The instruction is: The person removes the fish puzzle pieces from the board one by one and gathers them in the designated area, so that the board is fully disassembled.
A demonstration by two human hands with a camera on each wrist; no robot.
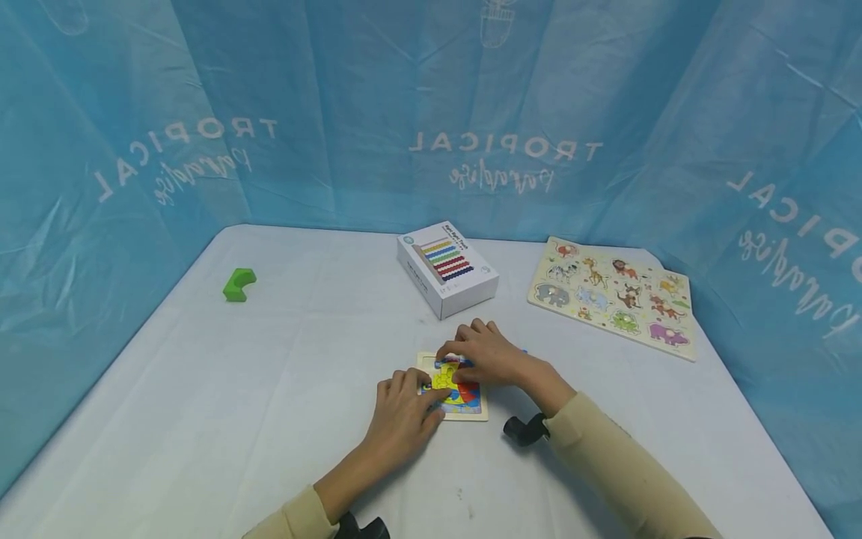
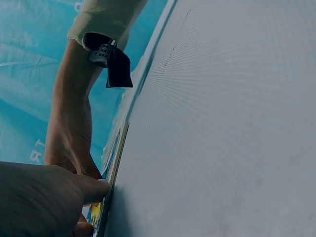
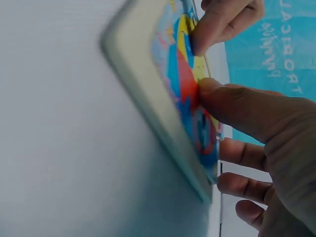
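Observation:
A small wooden jigsaw puzzle lies on the white table, its pale frame around a yellow, red and blue picture. My left hand holds its left side, with one finger reaching onto the picture and the thumb at the near edge. From the far right, my right hand bends over the board. Its thumb lies on the red and yellow part, and its other fingers curl at the far edge around a colourful puzzle piece. Both hands cover part of the picture.
Behind the puzzle stands a white box with coloured rows printed on it. An animal peg puzzle board lies at the far right. A green block sits at the far left. Blue curtains surround the table.

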